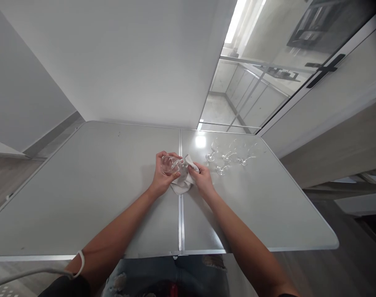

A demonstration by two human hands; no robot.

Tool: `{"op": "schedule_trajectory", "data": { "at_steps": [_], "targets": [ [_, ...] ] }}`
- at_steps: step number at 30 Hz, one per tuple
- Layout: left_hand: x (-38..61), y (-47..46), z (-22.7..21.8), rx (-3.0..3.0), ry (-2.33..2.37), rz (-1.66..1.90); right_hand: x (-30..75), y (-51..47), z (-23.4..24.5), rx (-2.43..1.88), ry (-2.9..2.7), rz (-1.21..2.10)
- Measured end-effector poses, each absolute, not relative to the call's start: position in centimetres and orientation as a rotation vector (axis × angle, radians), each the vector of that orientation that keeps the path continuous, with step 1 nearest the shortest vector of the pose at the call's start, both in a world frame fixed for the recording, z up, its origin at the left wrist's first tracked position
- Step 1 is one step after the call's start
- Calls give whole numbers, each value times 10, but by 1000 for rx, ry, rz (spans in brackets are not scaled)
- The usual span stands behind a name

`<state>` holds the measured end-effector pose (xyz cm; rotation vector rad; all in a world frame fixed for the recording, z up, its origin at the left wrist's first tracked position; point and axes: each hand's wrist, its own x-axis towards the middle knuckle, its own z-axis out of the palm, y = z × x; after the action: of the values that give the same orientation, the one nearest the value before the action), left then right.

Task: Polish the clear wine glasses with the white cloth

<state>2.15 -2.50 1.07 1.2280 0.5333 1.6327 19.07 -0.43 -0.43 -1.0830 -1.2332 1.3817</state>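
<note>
My left hand point(161, 177) is closed around the bowl of a clear wine glass point(171, 164), held on its side above the middle of the table. Beside it, my right hand point(202, 178) pinches a white cloth point(183, 182) against the glass's open end. The cloth hangs down between both hands, over the table's centre seam. Part of the glass is hidden by my fingers and the cloth.
A grey folding table point(82, 194) fills the view, its seam running down the middle. Several clear wine glasses point(226, 159) stand at the back right of it. A white wall rises behind, a glass door at the right. A cable crosses my left arm.
</note>
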Motion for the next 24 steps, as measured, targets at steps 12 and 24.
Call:
{"op": "schedule_trajectory", "data": {
  "at_steps": [12, 24],
  "targets": [
    [8, -14, 5, 1109, 679, 1706, 202, -10, 25, -1034, -1513, 947],
    [30, -19, -5, 1318, 518, 1528, 192, -15, 19, -1376, -2187, 472]
  ]
}}
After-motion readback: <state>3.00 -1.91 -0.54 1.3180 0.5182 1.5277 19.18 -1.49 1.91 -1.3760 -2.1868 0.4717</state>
